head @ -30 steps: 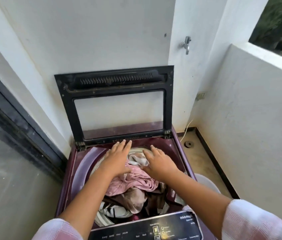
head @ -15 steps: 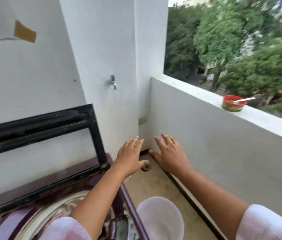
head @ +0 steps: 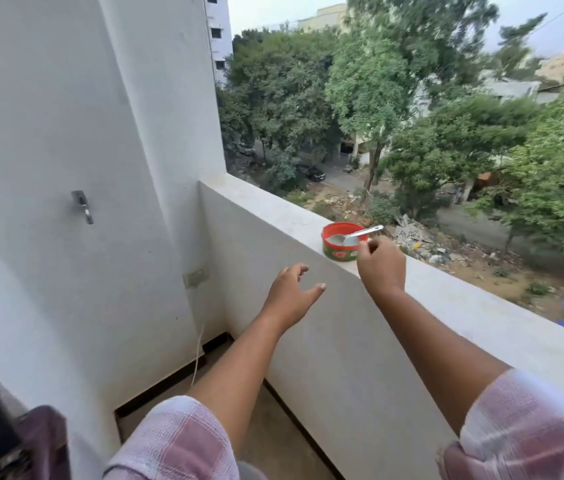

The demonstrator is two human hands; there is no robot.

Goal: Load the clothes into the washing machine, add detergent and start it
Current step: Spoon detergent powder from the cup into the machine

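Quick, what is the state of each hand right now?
Left hand: open, holding nothing.
Right hand: fingers curled beside the red tub; grip cannot be told.

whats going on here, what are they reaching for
A person on a balcony stretches both arms toward a red tub on the ledge, with a spoon lying in it. The right hand is at the tub, fingers curled; whether it touches yet is unclear. The left hand hangs open, lower, holding nothing. The washer shows at bottom left.
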